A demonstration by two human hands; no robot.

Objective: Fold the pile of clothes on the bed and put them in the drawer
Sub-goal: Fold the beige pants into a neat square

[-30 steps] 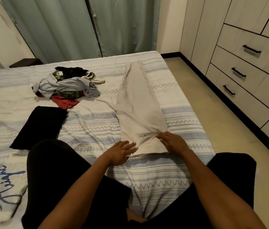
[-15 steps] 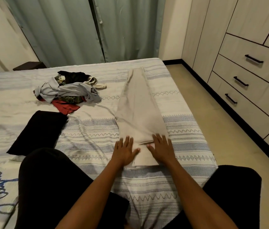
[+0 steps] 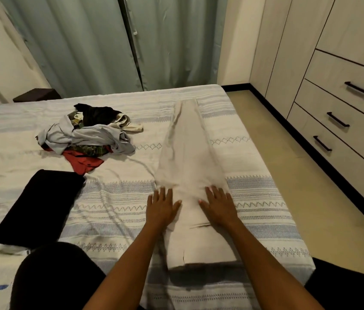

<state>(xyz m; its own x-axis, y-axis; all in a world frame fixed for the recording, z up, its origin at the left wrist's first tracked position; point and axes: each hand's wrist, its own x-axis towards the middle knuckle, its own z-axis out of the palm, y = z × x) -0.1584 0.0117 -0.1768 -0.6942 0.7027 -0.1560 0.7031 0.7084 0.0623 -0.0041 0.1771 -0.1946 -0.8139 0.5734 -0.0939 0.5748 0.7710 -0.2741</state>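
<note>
Beige trousers point(image 3: 187, 153) lie folded lengthwise on the striped bed point(image 3: 114, 211), legs pointing away from me. My left hand point(image 3: 162, 205) rests flat on their left edge with fingers spread. On the right side of the cloth my right hand point(image 3: 218, 203) presses flat, also spread. Neither hand grips anything. A pile of unfolded clothes point(image 3: 87, 135), grey, black, green and red, sits further back on the left. A folded black garment point(image 3: 35, 204) lies at the near left. Closed drawers point(image 3: 342, 121) with black handles fill the wall unit on the right.
Green curtains point(image 3: 114, 45) hang behind the bed. A strip of beige floor point(image 3: 299, 175) runs between the bed and the drawer unit. My black-clad knees point(image 3: 53, 278) are at the bed's near edge. A dark bedside table point(image 3: 35, 95) stands at the far left.
Both hands have slid forward along the trousers, away from the waistband toward the legs, flattening the cloth. The camera has also moved forward and lower over the bed.
</note>
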